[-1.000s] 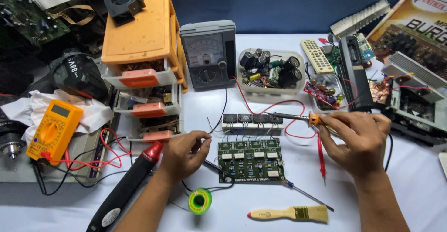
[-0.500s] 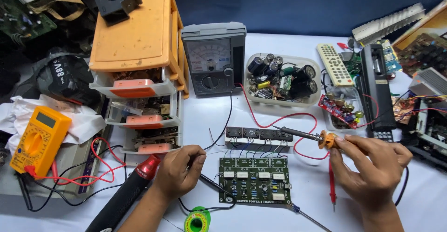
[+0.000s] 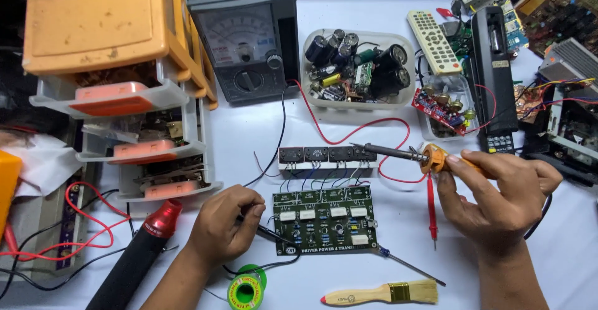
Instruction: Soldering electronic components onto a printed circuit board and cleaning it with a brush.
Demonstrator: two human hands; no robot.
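Right hand: fingers closed around soldering iron, tip at transistor row.
Left hand: fingers pinching black probe beside green circuit board.

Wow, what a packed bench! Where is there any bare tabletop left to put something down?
Bare white table lies between the analog meter, the drawer unit and the transistor row, crossed by thin wires. A smaller patch sits between the green board and the brush. The right edge, around the remote and the capacitor tub, is crowded.
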